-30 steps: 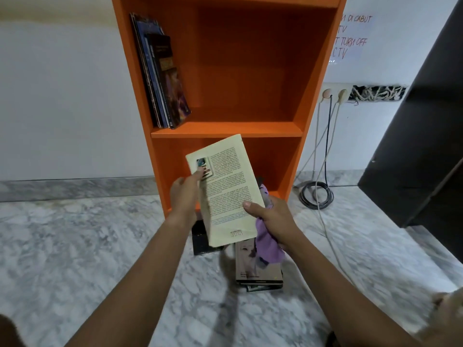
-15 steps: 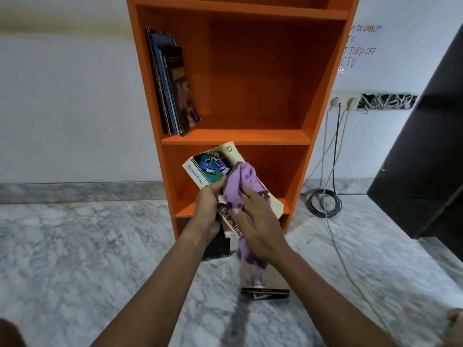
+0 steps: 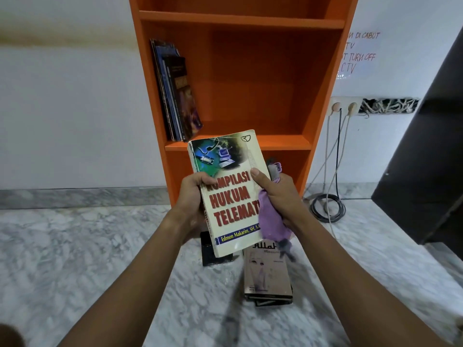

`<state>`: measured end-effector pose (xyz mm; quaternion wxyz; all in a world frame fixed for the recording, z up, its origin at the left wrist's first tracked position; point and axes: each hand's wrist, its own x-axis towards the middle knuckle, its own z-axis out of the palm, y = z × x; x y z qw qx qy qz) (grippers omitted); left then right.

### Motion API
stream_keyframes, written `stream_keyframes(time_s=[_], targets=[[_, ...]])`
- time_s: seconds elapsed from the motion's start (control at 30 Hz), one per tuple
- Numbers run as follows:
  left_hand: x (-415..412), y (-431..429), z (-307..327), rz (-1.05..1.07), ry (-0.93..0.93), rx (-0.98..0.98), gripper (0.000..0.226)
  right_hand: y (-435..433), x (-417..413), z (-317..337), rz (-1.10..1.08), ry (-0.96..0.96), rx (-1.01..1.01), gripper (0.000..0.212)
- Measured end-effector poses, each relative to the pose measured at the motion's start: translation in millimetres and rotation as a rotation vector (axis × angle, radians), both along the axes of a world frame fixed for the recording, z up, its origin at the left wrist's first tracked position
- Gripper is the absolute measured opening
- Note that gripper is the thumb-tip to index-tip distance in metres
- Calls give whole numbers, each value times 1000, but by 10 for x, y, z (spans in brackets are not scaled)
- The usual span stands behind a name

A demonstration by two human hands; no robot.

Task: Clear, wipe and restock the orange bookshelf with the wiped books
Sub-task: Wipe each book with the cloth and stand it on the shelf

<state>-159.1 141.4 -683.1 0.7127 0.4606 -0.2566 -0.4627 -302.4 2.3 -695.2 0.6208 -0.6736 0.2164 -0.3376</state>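
I hold a cream paperback (image 3: 226, 171) with red title letters, front cover up, in front of the orange bookshelf (image 3: 250, 78). My left hand (image 3: 191, 201) grips its left edge. My right hand (image 3: 278, 194) clamps the right edge with the thumb on the cover and also holds a purple cloth (image 3: 271, 221) that hangs down. Several dark books (image 3: 175, 93) lean at the left of the middle shelf. On the floor under my hands lie a small stack topped by a brown book (image 3: 265, 274) and a black book (image 3: 208, 251).
Marble floor (image 3: 87, 259) all around. Right of the shelf, a wall socket (image 3: 344, 106) with two plugs, cables running down to a coil (image 3: 328, 209) on the floor. A dark panel (image 3: 431, 159) stands at the far right. A handwritten note (image 3: 358, 56) hangs on the wall.
The book was back cover up, then turned over and wiped with the cloth. Now the front cover faces me and the cloth sits at its right edge.
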Motion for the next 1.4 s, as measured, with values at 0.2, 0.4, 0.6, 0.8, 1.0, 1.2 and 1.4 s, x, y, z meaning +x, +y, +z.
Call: stream_keyframes(time_s=[0.2, 0.4, 0.6, 0.8, 1.0, 1.2, 1.4], targets=[[282, 137, -158, -89, -301, 238, 31, -131, 226, 161, -199, -63, -108, 54], [400, -20, 47, 170, -416, 76, 32, -466, 641, 436, -199, 3, -201, 93], [862, -486, 514, 441, -611, 11, 28, -807, 1314, 1043, -538, 200, -637, 45], [1401, -1249, 688, 813, -825, 128, 33, -1078, 1833, 1204, -448, 357, -619, 48], [1684, -1682, 425, 1115, -879, 255, 34, -1267, 2144, 824, -295, 355, -608, 47], [1638, -1719, 271, 1242, -853, 377, 32, -1322, 2178, 468, -262, 321, -525, 46], [1587, -1659, 342, 1218, -762, 531, 44, -1197, 2062, 390, -222, 345, -466, 47]])
